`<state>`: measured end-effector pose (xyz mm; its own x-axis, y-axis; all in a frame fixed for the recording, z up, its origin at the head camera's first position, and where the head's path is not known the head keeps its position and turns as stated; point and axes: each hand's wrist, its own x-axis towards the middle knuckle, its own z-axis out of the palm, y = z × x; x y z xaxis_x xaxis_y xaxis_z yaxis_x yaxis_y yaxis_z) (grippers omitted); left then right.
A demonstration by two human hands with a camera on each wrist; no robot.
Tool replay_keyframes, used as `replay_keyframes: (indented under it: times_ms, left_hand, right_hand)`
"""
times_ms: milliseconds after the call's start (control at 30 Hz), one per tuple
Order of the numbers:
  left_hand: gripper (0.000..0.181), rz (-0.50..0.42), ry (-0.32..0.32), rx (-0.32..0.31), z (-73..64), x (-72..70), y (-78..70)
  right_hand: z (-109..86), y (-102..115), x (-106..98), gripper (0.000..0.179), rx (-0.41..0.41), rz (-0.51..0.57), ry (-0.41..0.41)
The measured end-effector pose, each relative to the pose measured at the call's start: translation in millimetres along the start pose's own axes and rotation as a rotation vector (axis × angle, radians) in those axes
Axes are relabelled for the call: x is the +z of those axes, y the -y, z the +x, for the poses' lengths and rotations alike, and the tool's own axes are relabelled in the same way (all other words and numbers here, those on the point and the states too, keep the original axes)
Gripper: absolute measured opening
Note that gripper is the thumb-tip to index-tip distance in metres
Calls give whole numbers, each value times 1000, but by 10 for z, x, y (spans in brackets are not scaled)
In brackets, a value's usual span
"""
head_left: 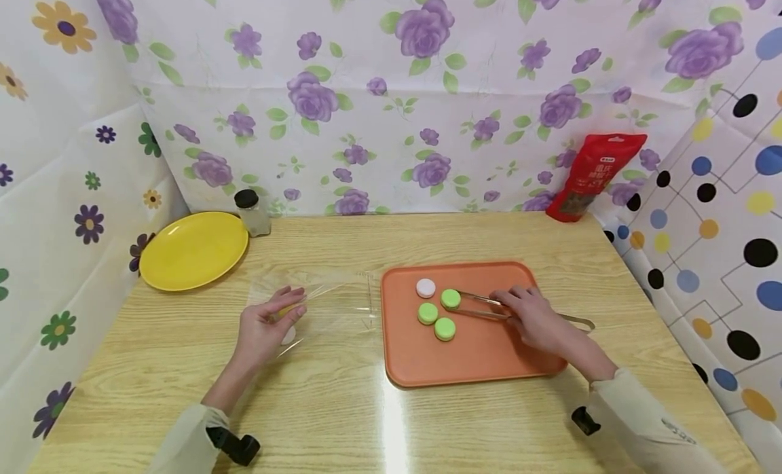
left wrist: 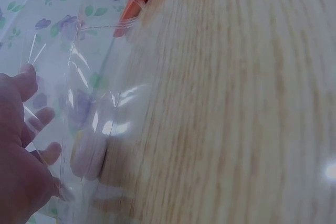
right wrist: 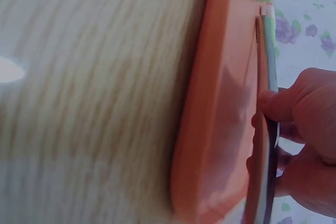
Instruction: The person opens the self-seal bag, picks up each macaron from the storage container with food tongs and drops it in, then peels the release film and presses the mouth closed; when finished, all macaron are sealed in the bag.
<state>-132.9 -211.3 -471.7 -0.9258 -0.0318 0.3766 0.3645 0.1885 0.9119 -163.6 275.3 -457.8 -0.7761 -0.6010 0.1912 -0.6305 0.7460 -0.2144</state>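
Four discs (head_left: 436,311) left on orange tray (head_left: 476,362), some already in clear bag (head_left: 318,304) gripped by left hand (head_left: 265,324); right hand (head_left: 534,318) squeezing tongs (head_left: 482,305) onto green disc (head_left: 450,298)

I can see pale print on the red pouch (head_left: 594,176) from here, but it's too small to read

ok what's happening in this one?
A person's right hand holds metal tongs over an orange tray, tips at one of three green discs; a pale pink disc lies beside them. The left hand holds a clear plastic bag on the wooden table, with a pale disc or two already inside.
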Motion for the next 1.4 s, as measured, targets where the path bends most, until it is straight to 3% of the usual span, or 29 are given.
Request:
replay_keyframes:
  times_ms: [333,533,900,1133,1400]
  left_hand:
    - [15,-4,-14,-3,-29,-49,-26]
    - [15,-13,-22,-23,-32,-66,-15]
    - [17,-8,-22,-14,-23,-52,-18]
    - [17,-7,-12,-24,-17,-47,-23]
    - [18,-7,1,-3,9,-34,-29]
  right_hand:
    - [67,-7,14,44,-15,16,-24]
    - [149,60,-31,44,-72,64,-73]
    - [477,438,-66,38,-98,114,-44]
    - [781,696,-24,36,-179,197,-26]
    - [1085,945,82,34,-227,215,23]
